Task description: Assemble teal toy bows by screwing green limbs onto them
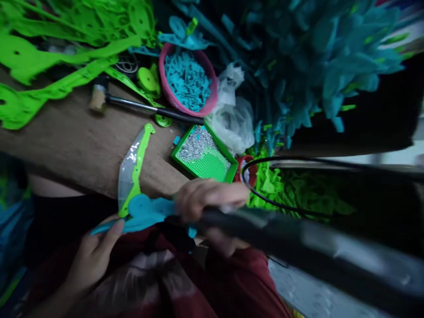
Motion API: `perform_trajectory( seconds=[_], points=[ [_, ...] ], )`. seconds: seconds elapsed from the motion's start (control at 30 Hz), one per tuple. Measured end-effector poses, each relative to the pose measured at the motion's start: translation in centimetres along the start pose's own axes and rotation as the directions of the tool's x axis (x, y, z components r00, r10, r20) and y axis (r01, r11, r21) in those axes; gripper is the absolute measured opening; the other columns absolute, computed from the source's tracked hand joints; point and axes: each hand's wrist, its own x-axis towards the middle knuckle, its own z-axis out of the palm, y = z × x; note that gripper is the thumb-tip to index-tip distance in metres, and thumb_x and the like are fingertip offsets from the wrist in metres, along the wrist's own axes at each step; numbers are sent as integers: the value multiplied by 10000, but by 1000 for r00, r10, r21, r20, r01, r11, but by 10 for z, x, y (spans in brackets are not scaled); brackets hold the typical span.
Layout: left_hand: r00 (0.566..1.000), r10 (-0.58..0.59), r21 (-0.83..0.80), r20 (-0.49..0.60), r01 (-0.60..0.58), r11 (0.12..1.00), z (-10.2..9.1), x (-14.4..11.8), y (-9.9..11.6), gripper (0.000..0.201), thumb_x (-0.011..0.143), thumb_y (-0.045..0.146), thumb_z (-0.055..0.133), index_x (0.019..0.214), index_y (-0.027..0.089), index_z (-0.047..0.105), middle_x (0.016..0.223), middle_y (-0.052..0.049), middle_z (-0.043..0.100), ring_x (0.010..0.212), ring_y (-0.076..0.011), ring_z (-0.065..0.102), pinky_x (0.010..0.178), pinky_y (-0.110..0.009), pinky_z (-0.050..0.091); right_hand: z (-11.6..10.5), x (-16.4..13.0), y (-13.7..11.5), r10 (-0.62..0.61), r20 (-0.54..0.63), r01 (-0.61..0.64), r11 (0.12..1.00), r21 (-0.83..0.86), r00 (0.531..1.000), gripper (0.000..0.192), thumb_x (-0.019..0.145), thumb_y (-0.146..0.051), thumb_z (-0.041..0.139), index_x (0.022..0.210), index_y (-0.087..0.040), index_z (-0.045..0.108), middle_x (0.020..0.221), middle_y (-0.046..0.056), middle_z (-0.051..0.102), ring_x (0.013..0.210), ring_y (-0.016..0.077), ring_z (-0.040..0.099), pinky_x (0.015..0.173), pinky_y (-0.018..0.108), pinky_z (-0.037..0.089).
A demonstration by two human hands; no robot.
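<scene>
Fingers on blue felt piece

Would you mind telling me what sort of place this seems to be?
Probably a small craft workshop: a pink bowl of blue cut pieces, a green tray of tiny silvery bits, and heaps of green cut-outs on a worn wooden table.

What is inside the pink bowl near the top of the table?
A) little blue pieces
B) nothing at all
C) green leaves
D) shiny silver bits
A: the pink bowl is filled with a heap of little blue pieces; the shiny silver bits lie instead in the green tray just below it.
</scene>
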Motion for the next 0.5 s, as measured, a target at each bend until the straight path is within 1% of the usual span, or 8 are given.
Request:
perform_trajectory(
  seconds=[0.03, 0.07, 0.1, 0.13, 0.17, 0.23, 0.33, 0.5],
  points=[
    [999, -28, -10, -22, 28, 1000, 1, 0, -2, 572, 720, 695, 669, 1002, 199, 721, 1011, -80, 750, 1126, -316, 642, 960, -338, 534, -18, 8, 9, -48, -171, 56, 998, 42, 984, 355, 826, -582, 530, 1089, -356, 453, 516, -129, 418, 351, 98, 424, 360, 240, 409],
    [998, -49, -14, -35, 49, 999, 1, 0, -1, 577, 722, 702, 665, 1012, 206, 721, 1016, -78, 752, 1130, -317, 642, 959, -343, 538, -36, 16, 21, -98, -363, 118, 992, 32, 927, 331, 815, -537, 536, 1075, -348, 457, 520, -128, 381, 339, 91, 389, 344, 226, 376],
    [998, -58, -6, -37, 57, 998, 2, 0, 0, 578, 716, 707, 669, 1013, 214, 722, 1012, -75, 755, 1123, -318, 647, 963, -349, 540, -52, 22, 34, -107, -525, 122, 993, -6, 844, 285, 804, -480, 531, 1036, -328, 465, 528, -123, 351, 338, 82, 362, 346, 213, 352],
    [998, -61, 12, -23, 61, 998, 2, -1, 4, 583, 697, 715, 679, 1003, 221, 726, 994, -72, 759, 1103, -321, 658, 963, -356, 542, -66, 27, 47, -62, -637, 58, 998, -27, 768, 249, 790, -422, 521, 1001, -304, 462, 536, -118, 337, 350, 79, 361, 366, 209, 355],
    [998, -65, 36, 2, 65, 997, 2, -1, 8, 601, 663, 732, 695, 981, 223, 731, 960, -71, 763, 1069, -327, 674, 956, -364, 548, -76, 30, 60, -15, -718, 0, 1000, -21, 696, 227, 774, -378, 511, 972, -282, 455, 539, -116, 332, 359, 74, 357, 383, 204, 353],
    [995, -85, 83, 51, 80, 993, 2, 0, 16, 654, 577, 765, 726, 933, 217, 736, 882, -73, 768, 994, -337, 700, 931, -378, 563, -87, 30, 81, 82, -783, -80, 996, 41, 616, 224, 748, -323, 498, 953, -254, 441, 540, -114, 347, 382, 73, 371, 416, 204, 366],
    [983, -165, 94, 82, 157, 983, 1, 0, 21, 723, 535, 783, 734, 960, 198, 719, 824, -72, 767, 947, -345, 713, 895, -399, 581, -89, 24, 95, 100, -795, -54, 995, 84, 598, 240, 734, -301, 500, 960, -249, 441, 543, -117, 360, 395, 67, 371, 432, 197, 364],
    [965, -253, 72, -63, 258, 964, -3, -5, 16, 796, 548, 774, 742, 1129, 238, 653, 903, -50, 774, 1086, -339, 674, 820, -348, 602, -85, 19, 98, 116, -795, -99, 993, 70, 596, 250, 738, -360, 490, 959, -265, 419, 552, -110, 316, 395, 74, 372, 432, 209, 358]
  ],
)
